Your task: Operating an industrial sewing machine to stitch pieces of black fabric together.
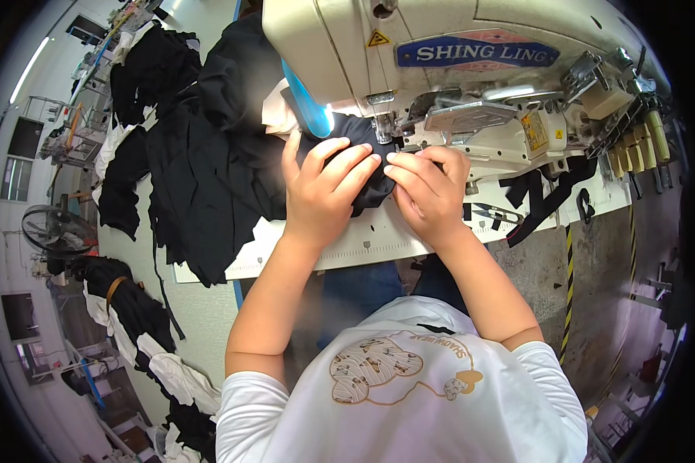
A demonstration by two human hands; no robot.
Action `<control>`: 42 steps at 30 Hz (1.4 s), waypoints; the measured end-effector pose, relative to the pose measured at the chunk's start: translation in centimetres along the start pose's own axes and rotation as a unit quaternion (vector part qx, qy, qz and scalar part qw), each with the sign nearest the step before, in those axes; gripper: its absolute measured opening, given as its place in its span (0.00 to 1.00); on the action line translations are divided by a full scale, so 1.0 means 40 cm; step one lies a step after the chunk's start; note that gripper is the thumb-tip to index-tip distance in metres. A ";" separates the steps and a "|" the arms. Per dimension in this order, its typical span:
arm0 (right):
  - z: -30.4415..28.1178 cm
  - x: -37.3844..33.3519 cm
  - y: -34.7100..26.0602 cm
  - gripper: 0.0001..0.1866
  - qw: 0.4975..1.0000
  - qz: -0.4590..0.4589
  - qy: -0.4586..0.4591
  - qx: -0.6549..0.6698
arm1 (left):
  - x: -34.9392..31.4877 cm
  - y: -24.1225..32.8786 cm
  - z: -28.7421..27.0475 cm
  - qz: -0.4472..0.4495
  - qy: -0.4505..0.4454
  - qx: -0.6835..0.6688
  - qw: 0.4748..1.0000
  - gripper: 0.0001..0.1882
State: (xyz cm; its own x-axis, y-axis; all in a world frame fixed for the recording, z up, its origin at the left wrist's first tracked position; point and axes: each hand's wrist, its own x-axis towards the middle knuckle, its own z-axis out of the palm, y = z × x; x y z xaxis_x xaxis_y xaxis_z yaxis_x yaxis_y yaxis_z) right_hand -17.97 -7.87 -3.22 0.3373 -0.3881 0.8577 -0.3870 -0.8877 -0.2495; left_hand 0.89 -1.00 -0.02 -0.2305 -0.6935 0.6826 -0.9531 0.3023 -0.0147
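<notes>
Black fabric (376, 190) lies bunched under the presser foot (383, 129) of a cream sewing machine (332, 46). My left hand (322, 181) rests on this fabric with the fingers stretched forward and slightly spread, the thumb standing apart. At the fabric's right edge, my right hand (431, 187) pinches the cloth between bent fingers and thumb, just below the foot. Both sets of fingertips nearly meet close to the needle area. A white cloth piece (278, 108) sits beyond my left thumb. The fabric's underside is hidden.
A large heap of black garments (208, 154) covers the table to the left. Thread snips (496, 214) and black strips (537, 204) lie right of my right hand. A blue guard (305, 100) juts from the machine. A fan (54, 229) stands at the far left.
</notes>
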 end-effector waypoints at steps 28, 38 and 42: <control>-0.065 0.131 -0.024 0.05 0.922 0.036 -0.246 0.296 | -0.070 0.141 -0.068 -0.313 0.180 -0.429 0.828 0.10; -0.109 0.104 -0.031 0.11 0.945 -0.051 -0.219 0.238 | -0.114 0.135 -0.055 -0.291 0.131 -0.577 0.752 0.40; -0.141 0.027 -0.018 0.14 0.974 -0.083 -0.141 0.158 | -0.180 0.052 0.016 -0.424 0.075 -0.272 0.861 0.37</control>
State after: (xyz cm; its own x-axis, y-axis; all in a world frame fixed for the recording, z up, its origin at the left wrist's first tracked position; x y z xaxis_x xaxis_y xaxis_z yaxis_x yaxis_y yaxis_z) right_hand -22.17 -6.26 0.43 0.6119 -0.2465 0.7516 -0.0386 -0.9584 -0.2829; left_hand 0.45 4.20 -5.44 0.5699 -0.7354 0.3667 -0.5239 0.0186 0.8516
